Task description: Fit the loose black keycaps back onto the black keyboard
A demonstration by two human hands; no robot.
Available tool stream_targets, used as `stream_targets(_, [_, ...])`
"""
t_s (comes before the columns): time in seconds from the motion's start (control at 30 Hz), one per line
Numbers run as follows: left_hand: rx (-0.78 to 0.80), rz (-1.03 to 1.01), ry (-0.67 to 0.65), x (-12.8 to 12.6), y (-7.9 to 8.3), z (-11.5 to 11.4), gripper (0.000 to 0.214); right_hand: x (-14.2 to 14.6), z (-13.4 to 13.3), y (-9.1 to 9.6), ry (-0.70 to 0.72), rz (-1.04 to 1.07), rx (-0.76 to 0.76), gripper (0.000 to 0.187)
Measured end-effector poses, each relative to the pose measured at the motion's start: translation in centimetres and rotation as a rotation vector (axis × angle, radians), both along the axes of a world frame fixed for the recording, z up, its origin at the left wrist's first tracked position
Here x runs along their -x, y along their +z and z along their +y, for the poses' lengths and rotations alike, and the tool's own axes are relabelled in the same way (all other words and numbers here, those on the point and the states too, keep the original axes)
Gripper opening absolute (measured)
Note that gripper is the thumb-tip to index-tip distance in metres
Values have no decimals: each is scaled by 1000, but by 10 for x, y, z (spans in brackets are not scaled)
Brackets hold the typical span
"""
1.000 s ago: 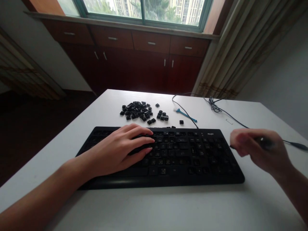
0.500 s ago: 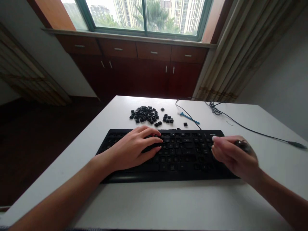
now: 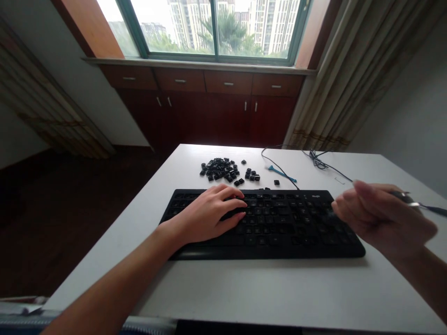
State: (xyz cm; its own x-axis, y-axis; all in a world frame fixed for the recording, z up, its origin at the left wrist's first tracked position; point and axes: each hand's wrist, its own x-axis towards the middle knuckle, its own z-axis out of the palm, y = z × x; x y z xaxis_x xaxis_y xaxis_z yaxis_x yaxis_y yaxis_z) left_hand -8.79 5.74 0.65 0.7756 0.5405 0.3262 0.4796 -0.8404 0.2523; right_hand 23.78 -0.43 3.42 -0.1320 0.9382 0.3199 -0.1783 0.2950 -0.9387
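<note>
A black keyboard [image 3: 216,251] lies on the white table, with many of its keycaps off. My left hand [image 3: 213,211] rests on its left half, palm down and fingers stretched out toward the middle keys. Past the keyboard's right end my right hand [image 3: 380,216] is raised, its fingers closed in a fist around a small dark tool [image 3: 401,196] with a shiny metal part. That tool is mostly hidden by the fist and blurred, so its kind is unclear. Behind the keyboard lies a heap of loose black keycaps [image 3: 220,169], with a smaller group of keycaps [image 3: 252,175] beside it.
A blue plastic tool [image 3: 282,173] and a single keycap [image 3: 276,182] lie behind the keyboard. The keyboard's cable [image 3: 317,160] loops across the back right of the table, near a thin bent wire [image 3: 339,180]. Beyond stand wooden cabinets [image 3: 209,116] under a window.
My right hand has lifted off the keyboard's right end and moved right, closer to the camera. My left hand keeps its place on the keys. The whole view has shifted somewhat.
</note>
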Motion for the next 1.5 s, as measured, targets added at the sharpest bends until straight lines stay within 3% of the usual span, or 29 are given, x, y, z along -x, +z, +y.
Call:
stream_targets(0.17, [10,-10,1,0,1,-2,26,-5,2,-16,82,-132,78,47])
stream_targets(0.27, [18,-8,0,0,1,-2,27,-6,13,-2,27,-260,64,49])
stream_targets(0.43, [23,-2,8,0,2,-3,27,6,50,29,-141,-968,-96,32])
stream_targets(0.5, [23,1,12,0,2,-4,27,15,71,25,-183,-1160,-192,34])
stream_targets(0.6, [27,10,18,-1,4,-4,28,34,104,8,-102,-1342,-271,39])
stream_targets(0.83, [21,7,20,0,3,-4,28,78,149,-20,-34,-1453,-285,64])
stream_targets(1.17, [2,29,15,1,2,-5,32,85,160,-17,95,-1559,-321,50])
stream_targets(1.33, [-7,23,13,1,2,-5,32,105,150,-19,-103,-1608,-296,58])
stream_targets(1.5, [-19,29,10,2,3,-4,31,128,146,-28,-245,-1695,-225,49])
